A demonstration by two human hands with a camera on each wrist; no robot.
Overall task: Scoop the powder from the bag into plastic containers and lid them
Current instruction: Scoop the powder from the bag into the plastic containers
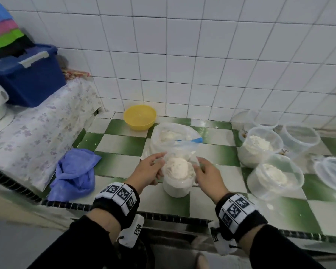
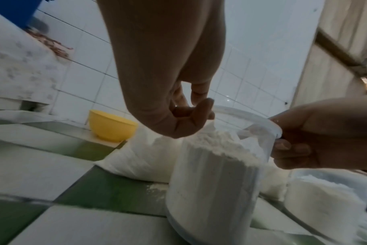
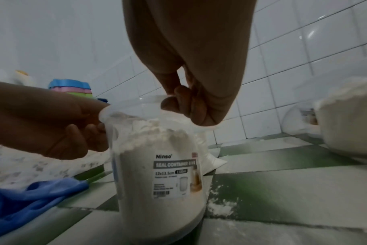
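Container (head view): powder-filled container stands upright on the checkered counter, just in front of the powder bag; left hand and right hand sit on its two sides, equally near.
Lid (left wrist view): clear lid rests tilted on the heaped powder, not pressed down; left fingers pinch its edge.
Hold (right wrist view): right hand pinches the lid edge from above; the seating push goes straight down the container's upright axis.
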